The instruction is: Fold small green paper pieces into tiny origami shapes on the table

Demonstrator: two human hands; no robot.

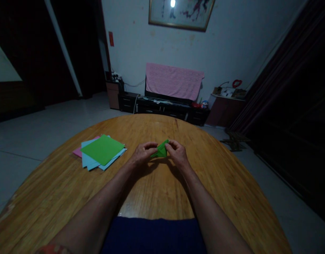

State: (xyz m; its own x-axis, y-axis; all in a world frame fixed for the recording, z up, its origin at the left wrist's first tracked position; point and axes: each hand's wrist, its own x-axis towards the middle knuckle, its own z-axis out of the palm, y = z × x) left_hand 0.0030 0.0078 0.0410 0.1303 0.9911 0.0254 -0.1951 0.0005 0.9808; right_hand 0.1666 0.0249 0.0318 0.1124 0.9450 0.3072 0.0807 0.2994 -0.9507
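Fingers [151,145] pinching pointed folded green paper [161,150]

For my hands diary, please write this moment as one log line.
left hand: holds folded green paper | right hand: holds same paper | beside: green sheet, blue sheets, pink sheet | under: wooden table

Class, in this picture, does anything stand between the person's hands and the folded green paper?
Nothing visible does: the left hand and right hand both touch the folded green paper directly, one on each side, above the wooden table.
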